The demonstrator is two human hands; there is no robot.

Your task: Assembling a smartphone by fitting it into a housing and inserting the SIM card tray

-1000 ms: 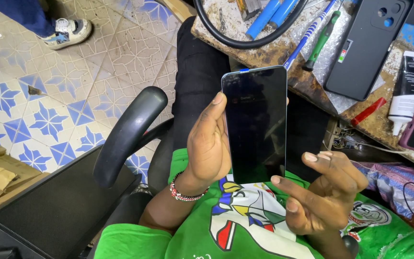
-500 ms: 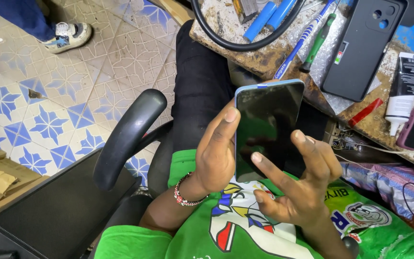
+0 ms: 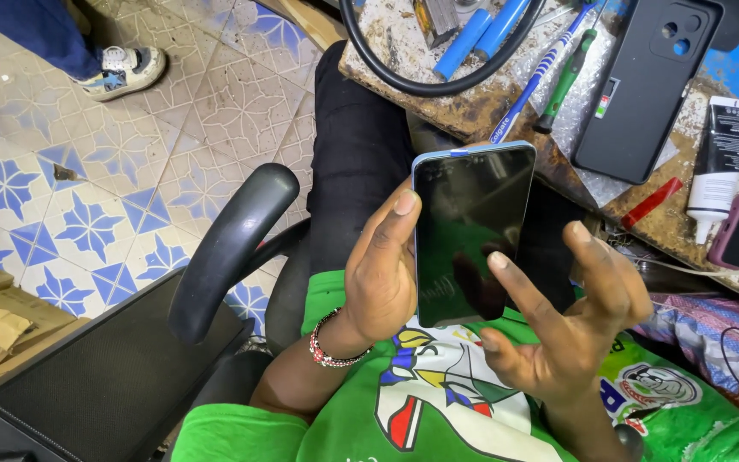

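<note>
Tilted further: phone (image 3: pixel 472 231), gripped by left hand (image 3: pixel 382 274); right hand (image 3: pixel 570 329) released, fingers spread. Step: screen inspection, apparently.

— What have you got at centre frame?
— Your left hand (image 3: pixel 382 274) grips a dark-screened phone (image 3: pixel 470 233) upright by its left edge.
— And your right hand (image 3: pixel 570 329)?
— Open, fingers spread, just right of the phone; whether its forefinger touches the glass, I can't tell.
</note>
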